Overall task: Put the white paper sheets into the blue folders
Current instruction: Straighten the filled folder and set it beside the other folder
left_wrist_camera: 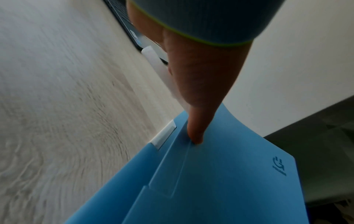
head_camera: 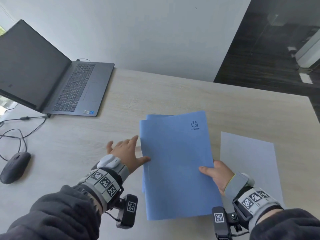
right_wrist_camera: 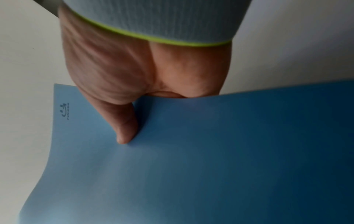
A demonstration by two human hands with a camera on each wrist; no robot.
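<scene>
Nearest you, centre of the desk [head_camera: 173, 94]: a stack of blue folders [head_camera: 176, 163], top one lifted at its right edge. They look light, thin, bendy & likely slick, so take them by an edge, not the flat. Your right hand [head_camera: 216, 177] pinches that top folder's right edge, thumb on top, fingers under. Your left hand [head_camera: 126, 153] lies flat, fingers spread, thumb pressing the stack's left edge. A white paper sheet [head_camera: 249, 163] lies just right of the folders. Laptop [head_camera: 57, 80] & mouse [head_camera: 15, 167] sit far left.
</scene>
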